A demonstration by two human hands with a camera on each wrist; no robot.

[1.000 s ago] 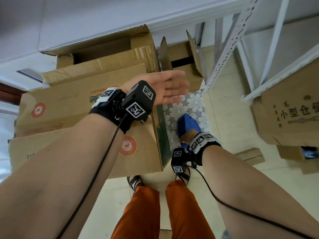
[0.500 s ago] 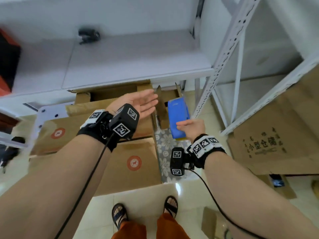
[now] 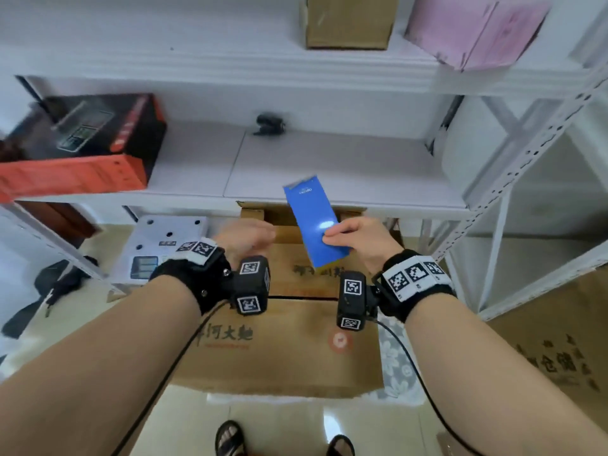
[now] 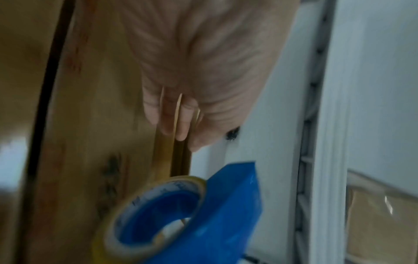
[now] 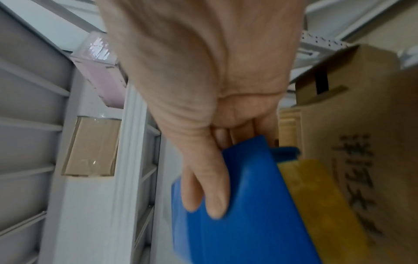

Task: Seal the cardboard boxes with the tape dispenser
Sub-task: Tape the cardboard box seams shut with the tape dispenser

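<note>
My right hand point(image 3: 330, 236) pinches the lower end of the blue tape dispenser point(image 3: 312, 222) and holds it upright above the cardboard boxes. The right wrist view shows my thumb on the dispenser's blue shell point(image 5: 248, 214) with yellowish tape point(image 5: 316, 196) beside it. The tape roll point(image 4: 153, 205) also shows in the left wrist view. My left hand point(image 3: 246, 238) hovers empty just left of the dispenser, blurred, its fingers point(image 4: 168, 125) loosely bent. Below both wrists lies the near printed box point(image 3: 279, 350), closed, with a dark gap point(image 3: 296, 297) behind it. A second box point(image 3: 286, 218) sits partly under the shelf.
A white metal shelf unit point(image 3: 329, 166) stands ahead, holding a red and black box point(image 3: 75, 153) and a small black object point(image 3: 268, 123). A brown box point(image 3: 348, 21) and a pink box point(image 3: 473, 31) sit higher. A large carton point(image 3: 559, 340) stands at right, a white box point(image 3: 164, 248) at left.
My right hand has lifted the dispenser from low beside the boxes to above them. My left hand has turned over from palm up and moved toward the dispenser. The view has tilted up.
</note>
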